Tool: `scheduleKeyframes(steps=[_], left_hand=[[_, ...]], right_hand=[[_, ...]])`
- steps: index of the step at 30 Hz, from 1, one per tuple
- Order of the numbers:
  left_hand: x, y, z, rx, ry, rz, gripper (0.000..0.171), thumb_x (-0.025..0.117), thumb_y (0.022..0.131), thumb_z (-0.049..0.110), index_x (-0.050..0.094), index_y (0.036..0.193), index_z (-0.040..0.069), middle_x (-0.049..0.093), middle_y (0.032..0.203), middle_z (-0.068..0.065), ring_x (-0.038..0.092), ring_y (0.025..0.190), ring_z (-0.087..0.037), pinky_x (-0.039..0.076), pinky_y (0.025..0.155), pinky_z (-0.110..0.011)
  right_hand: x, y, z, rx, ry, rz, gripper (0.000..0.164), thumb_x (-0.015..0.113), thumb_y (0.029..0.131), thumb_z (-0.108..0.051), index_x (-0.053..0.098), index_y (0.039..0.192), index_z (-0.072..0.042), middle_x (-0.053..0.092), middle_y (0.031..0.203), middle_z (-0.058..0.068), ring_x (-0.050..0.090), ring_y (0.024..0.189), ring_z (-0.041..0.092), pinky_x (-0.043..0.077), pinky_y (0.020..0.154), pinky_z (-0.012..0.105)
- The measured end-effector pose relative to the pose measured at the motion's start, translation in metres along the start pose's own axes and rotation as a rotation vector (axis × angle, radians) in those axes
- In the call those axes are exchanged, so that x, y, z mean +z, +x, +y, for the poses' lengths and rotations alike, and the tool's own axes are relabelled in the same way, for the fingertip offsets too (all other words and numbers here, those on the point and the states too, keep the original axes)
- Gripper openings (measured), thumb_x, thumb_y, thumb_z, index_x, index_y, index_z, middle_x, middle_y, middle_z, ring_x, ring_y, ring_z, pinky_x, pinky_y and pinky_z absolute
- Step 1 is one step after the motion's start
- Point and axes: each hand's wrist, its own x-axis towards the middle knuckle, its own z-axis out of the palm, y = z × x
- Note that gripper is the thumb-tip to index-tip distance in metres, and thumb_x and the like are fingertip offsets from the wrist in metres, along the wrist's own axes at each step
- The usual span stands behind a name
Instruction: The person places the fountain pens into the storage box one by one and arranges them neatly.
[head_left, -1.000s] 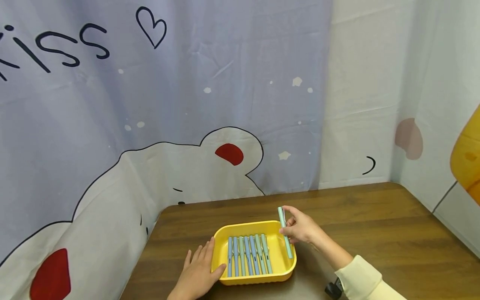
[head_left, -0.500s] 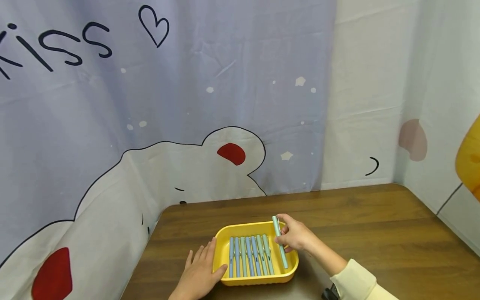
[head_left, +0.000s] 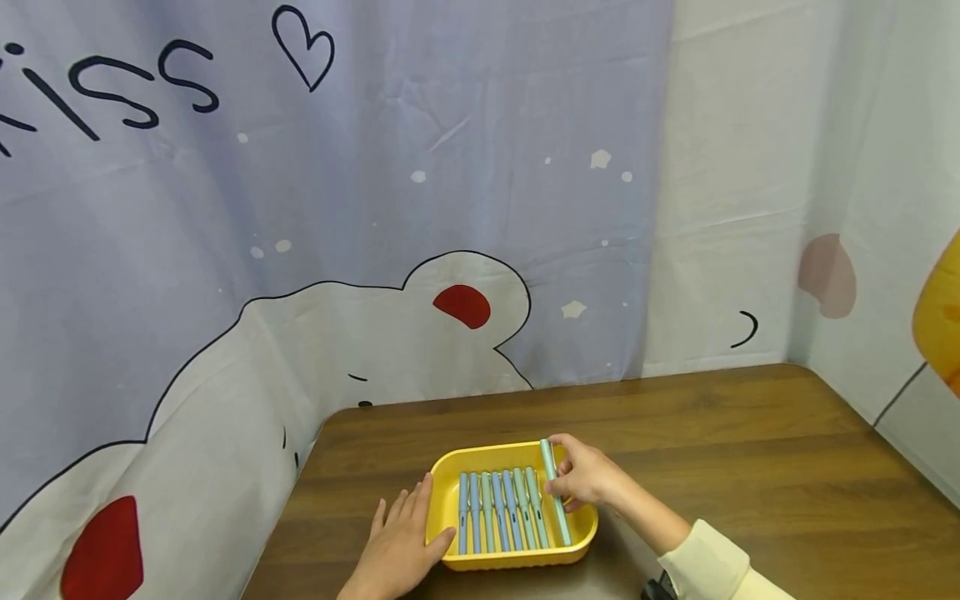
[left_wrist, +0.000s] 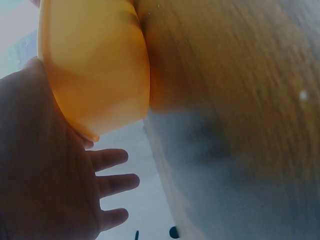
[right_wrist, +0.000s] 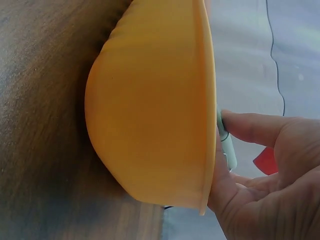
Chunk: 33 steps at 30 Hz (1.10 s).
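Note:
A yellow tray (head_left: 525, 562) stands on the table and holds a row of blue pens (head_left: 463, 512) and green pens (head_left: 534, 508), side by side. At its left rim rests my left hand (head_left: 401, 537), fingers straight and spread, thumb over the near left edge. In the left wrist view, several straight fingers (left_wrist: 117, 185) extend past the tray wall. My right hand (head_left: 588, 475) pinches a light green pen (head_left: 555, 492) between thumb and fingers, tilted over the tray's right part. From the right wrist, the tray wall (right_wrist: 155, 110) hides most of that pen (right_wrist: 228, 150).
The brown wooden table (head_left: 720, 450) extends to the right and behind the tray. A printed curtain (head_left: 337, 208) hangs along the table's back and sides. Near my right cuff (head_left: 708, 558) a small black object (head_left: 658, 590) shows.
My right hand has moved left and down with the green pen, bringing it from the tray's right edge to inside, nearer the row. The left hand stays at the rim.

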Motion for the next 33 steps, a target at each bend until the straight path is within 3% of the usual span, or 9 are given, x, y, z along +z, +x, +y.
scheduleKeyframes(steps=[12,29,33], left_hand=[[-0.0002,-0.0002,-0.0001,0.0,0.0,-0.001,0.089,0.056,0.098,0.059,0.021,0.162,0.008,0.04,0.157,-0.021,0.036,0.143,-0.048,0.013,0.114,-0.074],[0.0,0.0009,0.0004,-0.003,-0.001,0.0,0.09,0.057,0.097,0.059,0.021,0.162,0.008,0.041,0.157,-0.02,0.037,0.142,-0.048,0.013,0.114,-0.074],[0.0005,0.0009,0.0008,-0.004,-0.005,-0.002,0.09,0.056,0.097,0.059,0.021,0.162,0.008,0.042,0.156,-0.02,0.038,0.141,-0.048,0.013,0.114,-0.074]], right_hand=[[0.0068,0.0025,0.0005,-0.008,-0.117,-0.031,0.077,0.08,0.08,0.005,0.042,0.147,0.001,0.061,0.088,0.013,0.064,0.061,0.021,0.059,0.053,0.033],[0.0068,0.0041,-0.001,-0.01,-0.18,-0.021,0.076,0.081,0.081,0.002,0.042,0.146,0.003,0.061,0.084,0.011,0.065,0.057,0.021,0.059,0.053,0.032],[0.0062,0.0039,-0.0027,-0.015,-0.23,-0.023,0.076,0.08,0.081,0.001,0.042,0.146,0.003,0.063,0.077,0.009,0.065,0.053,0.02,0.058,0.052,0.032]])
